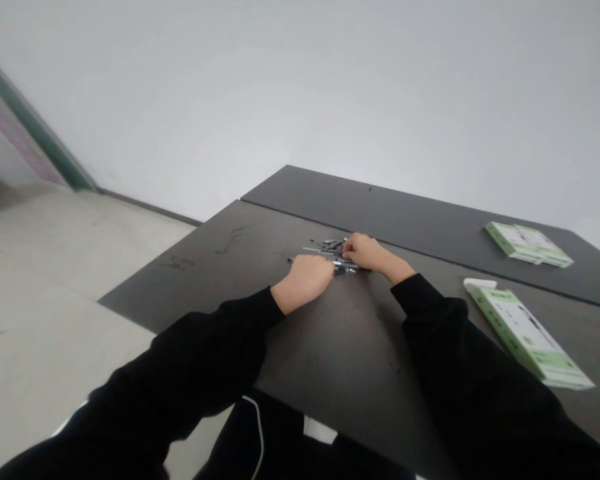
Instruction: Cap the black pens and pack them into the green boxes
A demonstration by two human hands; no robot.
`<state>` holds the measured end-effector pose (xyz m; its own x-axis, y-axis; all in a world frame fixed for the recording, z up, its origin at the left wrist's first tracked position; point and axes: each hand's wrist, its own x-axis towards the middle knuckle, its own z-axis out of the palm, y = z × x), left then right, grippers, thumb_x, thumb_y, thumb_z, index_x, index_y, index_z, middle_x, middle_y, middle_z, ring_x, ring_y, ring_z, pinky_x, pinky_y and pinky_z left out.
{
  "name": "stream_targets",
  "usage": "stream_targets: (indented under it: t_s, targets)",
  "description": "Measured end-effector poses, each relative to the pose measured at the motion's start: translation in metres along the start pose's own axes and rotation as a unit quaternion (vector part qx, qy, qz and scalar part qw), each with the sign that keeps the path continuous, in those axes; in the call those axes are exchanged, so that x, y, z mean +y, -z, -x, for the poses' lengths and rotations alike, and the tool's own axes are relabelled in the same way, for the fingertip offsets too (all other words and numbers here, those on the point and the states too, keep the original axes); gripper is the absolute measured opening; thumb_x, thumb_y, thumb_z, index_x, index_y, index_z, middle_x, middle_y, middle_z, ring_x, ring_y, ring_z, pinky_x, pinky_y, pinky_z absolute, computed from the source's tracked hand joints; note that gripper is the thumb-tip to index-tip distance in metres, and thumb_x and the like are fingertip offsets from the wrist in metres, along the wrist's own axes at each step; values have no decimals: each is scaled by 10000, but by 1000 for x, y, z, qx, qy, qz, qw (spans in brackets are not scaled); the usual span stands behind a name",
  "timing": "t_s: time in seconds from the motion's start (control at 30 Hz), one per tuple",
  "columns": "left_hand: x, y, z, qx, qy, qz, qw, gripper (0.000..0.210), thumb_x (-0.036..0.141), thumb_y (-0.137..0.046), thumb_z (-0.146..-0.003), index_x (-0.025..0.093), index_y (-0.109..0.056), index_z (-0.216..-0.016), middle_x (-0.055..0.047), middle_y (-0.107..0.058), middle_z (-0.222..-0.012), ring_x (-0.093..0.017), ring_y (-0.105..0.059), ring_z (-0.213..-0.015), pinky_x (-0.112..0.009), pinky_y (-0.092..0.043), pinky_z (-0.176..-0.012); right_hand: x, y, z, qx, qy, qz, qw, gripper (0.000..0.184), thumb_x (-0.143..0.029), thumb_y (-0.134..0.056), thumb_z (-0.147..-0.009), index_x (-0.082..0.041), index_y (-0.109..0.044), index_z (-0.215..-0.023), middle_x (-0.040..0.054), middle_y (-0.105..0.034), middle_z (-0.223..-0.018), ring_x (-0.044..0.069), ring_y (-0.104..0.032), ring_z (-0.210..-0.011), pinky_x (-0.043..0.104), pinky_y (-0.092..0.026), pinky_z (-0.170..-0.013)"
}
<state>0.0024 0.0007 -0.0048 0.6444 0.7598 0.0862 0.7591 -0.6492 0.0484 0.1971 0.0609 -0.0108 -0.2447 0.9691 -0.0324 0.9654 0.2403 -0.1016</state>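
A loose pile of slim, pen-like pieces [344, 264], some dark and some clear or silvery, lies on the dark table [325, 347]. At the near left side of the pile is my left hand [307, 279], its fingers curled under and mostly hidden. My right hand [371, 255] reaches in from the right, thumb and fingertips pressed together over the pieces. Whatever either hand grips is too small or covered to make out. A few pieces stick out past the hands.
An opened green-and-white box [535, 337], its flap raised, lies to the right of my right arm. Farther back sit two similar flat boxes [530, 244] side by side. A seam [420, 252] runs between two tabletops, and a white wall [330, 87] stands behind.
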Motion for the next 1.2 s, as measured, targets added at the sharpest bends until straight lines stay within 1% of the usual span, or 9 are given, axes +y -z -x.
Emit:
stream_targets:
  t_s: [0.2,0.3,0.47,0.63,0.83,0.93,1.03,1.13,1.2]
  targets:
    - [-1,1,3,44,-51,15,998,249,245,-405,-1009,103,-596,-1084,-178,-652,-1139,-293,-641,-1066,-391,-504,-877,0,28,16,53,-20,21,998,215,-176,-548,-885,-173,-762,-892,148,-683,-1115,295,-570,-1087,411,-327,-870]
    - [-1,11,5,83,-46,145,985,212,209,-337,-1026,118,-522,-1075,-119,-645,-954,-217,-622,-829,-338,-472,-766,18,54,45,129,-32,26,991,226,-181,-513,-901,-175,-739,-901,145,-679,-1096,305,-557,-1078,436,-294,-862]
    - [3,24,2,135,37,514,846,196,315,-381,-1026,183,-496,-941,65,-411,-593,-99,-400,-505,-222,-326,-533,42,75,116,235,9,28,972,162,-186,-533,-891,-200,-689,-848,127,-683,-990,290,-568,-958,437,-279,-807]
    - [14,17,1,-112,44,732,670,418,473,-408,-1014,123,-607,-901,126,-208,-481,-59,-139,-395,-210,-145,-400,25,64,153,207,79,41,974,157,-182,-523,-916,-215,-653,-836,75,-684,-986,254,-579,-916,421,-308,-818]
    - [27,8,6,-148,38,760,632,297,308,-554,-974,139,-563,-730,115,-262,-460,-30,-180,-378,-185,-144,-401,12,55,160,284,57,65,955,121,-270,-560,-936,-203,-656,-963,132,-633,-1168,310,-569,-1060,496,-332,-916]
    - [28,3,6,-118,33,776,618,284,331,-560,-973,144,-560,-759,114,-279,-467,-29,-199,-377,-176,-171,-407,13,54,165,376,-54,-63,923,496,-508,-665,-849,-185,-580,-1215,181,-590,-1215,331,-569,-1051,487,-405,-873]
    - [30,-4,7,-122,8,789,603,279,361,-570,-962,150,-553,-781,114,-284,-483,-32,-202,-388,-175,-182,-412,3,46,169,262,-76,-335,902,598,-647,-623,-830,-186,-559,-1206,101,-643,-938,237,-599,-800,389,-461,-717]
    - [36,-12,10,-151,-38,783,602,296,405,-578,-947,154,-542,-794,114,-277,-506,-38,-207,-412,-175,-193,-423,-18,34,168,81,-26,-549,832,546,-665,-565,-872,-193,-571,-1148,6,-610,-712,157,-540,-591,313,-427,-593]
    - [41,-16,12,-160,-72,768,616,313,441,-566,-947,155,-542,-823,108,-292,-533,-43,-236,-428,-177,-217,-431,-28,29,166,84,-20,-595,799,462,-644,-552,-900,-192,-612,-976,-21,-574,-620,127,-499,-529,286,-391,-555]
